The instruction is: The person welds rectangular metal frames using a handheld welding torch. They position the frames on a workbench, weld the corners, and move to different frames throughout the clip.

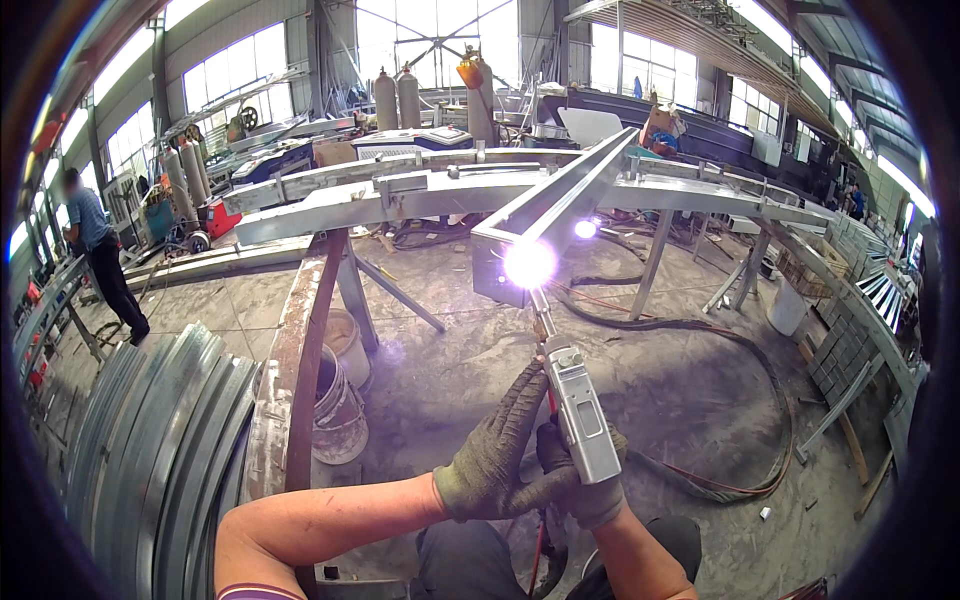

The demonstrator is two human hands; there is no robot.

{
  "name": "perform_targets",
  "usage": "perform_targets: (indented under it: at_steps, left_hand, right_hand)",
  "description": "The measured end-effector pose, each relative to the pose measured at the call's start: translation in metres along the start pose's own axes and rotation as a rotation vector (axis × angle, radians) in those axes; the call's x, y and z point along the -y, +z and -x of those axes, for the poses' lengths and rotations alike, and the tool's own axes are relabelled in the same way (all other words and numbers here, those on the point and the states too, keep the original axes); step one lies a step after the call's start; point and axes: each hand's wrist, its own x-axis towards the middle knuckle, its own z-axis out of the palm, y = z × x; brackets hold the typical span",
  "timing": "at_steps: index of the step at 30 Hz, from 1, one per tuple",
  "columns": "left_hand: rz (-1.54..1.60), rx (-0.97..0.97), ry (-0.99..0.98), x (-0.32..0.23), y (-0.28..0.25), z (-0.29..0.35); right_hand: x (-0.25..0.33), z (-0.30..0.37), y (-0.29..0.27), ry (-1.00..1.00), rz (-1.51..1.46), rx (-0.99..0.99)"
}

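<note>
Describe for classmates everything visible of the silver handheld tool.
The tool has a boxy, silver, seemingly metal body with a recessed panel on its upper face, and a slim, partly brassy nozzle. It points forward and slightly left, its tip lost in dazzling glare at the beam's end. The gloved right hand grips it from below; the left hand is alongside.

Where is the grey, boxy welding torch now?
In the head view, the grey, boxy welding torch is right of centre, in the dark-gloved right hand, its tip toward the bright white glow.

Smooth grey metal torch (590, 430), matt cloth gloves (487, 462), shiny metal channels (172, 430), rough (dusty-looking) concrete floor (455, 355)
</note>
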Motion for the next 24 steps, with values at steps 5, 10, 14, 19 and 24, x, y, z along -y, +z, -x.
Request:
perform_targets:
  at_steps: [5,10,14,19,24]
  left_hand:
    - [-0.004,-0.004,0.002,0.0,0.001,0.002]
    - [0.013,-0.005,-0.002,-0.001,0.001,0.0]
    - [0.005,-0.008,-0.006,-0.001,0.002,0.001]
    - [-0.01,0.005,-0.004,-0.001,0.003,0.002]
    - [-0.005,-0.015,-0.013,-0.001,0.004,0.002]
  right_hand:
    - [0.006,0.001,0.001,0.086,-0.021,0.002]
    - [0.006,-0.002,-0.001,0.021,0.016,-0.001]
    - [0.015,-0.002,0.001,0.085,-0.044,-0.012]
    - [0.007,0.003,0.001,0.104,-0.067,-0.026]
    - [0.003,0.002,0.0,0.03,0.053,-0.016]
